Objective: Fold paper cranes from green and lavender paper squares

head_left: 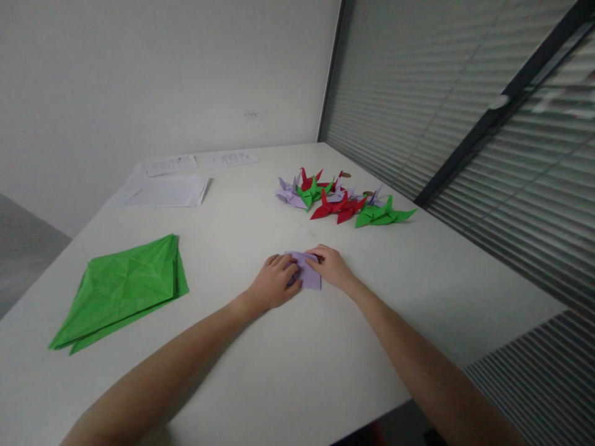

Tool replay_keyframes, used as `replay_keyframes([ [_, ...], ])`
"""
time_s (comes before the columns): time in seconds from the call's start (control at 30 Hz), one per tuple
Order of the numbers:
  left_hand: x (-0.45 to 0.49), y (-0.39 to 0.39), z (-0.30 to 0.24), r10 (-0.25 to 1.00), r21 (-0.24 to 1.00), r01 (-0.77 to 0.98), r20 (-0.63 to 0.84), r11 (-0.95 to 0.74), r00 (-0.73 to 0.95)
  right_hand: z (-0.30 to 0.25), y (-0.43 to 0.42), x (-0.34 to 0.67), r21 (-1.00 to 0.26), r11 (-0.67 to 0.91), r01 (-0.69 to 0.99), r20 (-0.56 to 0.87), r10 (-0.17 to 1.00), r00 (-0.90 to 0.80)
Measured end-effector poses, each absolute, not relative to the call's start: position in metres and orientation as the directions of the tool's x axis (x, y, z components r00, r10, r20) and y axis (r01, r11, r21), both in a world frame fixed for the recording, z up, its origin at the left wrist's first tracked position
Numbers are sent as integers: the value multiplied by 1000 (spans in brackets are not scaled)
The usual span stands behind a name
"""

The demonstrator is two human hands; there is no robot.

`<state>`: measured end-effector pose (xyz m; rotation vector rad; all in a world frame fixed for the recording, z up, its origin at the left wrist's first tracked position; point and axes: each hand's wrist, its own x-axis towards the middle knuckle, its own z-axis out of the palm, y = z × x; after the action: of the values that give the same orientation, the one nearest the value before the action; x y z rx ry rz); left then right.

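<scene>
Nearest us, two bare forearms (195,350) reach over a white table (279,384) and meet at a small lilac paper (312,280), lying mid-table, on the near side of the cranes (329,207). Our left hand (277,282) covers the paper's left part, its fingers bent, a little parted and laid on top; whether the thumb pinches anything we cannot tell. Our right hand (331,264) has thumb and forefinger nearly together on the far right corner.

We judge this a folding step, probably lining up or pressing a crease (the paper looks flat and square-cornered). Going on from here seems to call for the left hand to hold it steady while the right brings the edge true; a slip could set the fold crooked.

Beyond, the cranes stand bunched in red, green and lilac; well to our left lies a larger green paper (130,279), folded and full of creases.

As for writing, the printed sheets (162,192) at the far left carry lines too small to read. A faint mark (255,114) on the wall (186,74) may be lettering, but we can't make it out. We find no brand or label.
</scene>
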<state>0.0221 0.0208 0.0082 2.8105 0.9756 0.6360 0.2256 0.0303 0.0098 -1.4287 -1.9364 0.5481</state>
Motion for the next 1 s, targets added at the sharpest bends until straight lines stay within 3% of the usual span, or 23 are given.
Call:
replay_keyframes([
  [0.67,22,21,10,610,214,572,343,-791,714,6,28,213,-538,20,843,218,969,116],
  [0.9,23,19,10,663,208,635,348,-744,663,-5,34,223,-650,293,701,301,946,-116],
  [1.0,24,18,10,687,196,670,366,-717,628,-9,36,226,-634,408,657,347,909,-230],
])
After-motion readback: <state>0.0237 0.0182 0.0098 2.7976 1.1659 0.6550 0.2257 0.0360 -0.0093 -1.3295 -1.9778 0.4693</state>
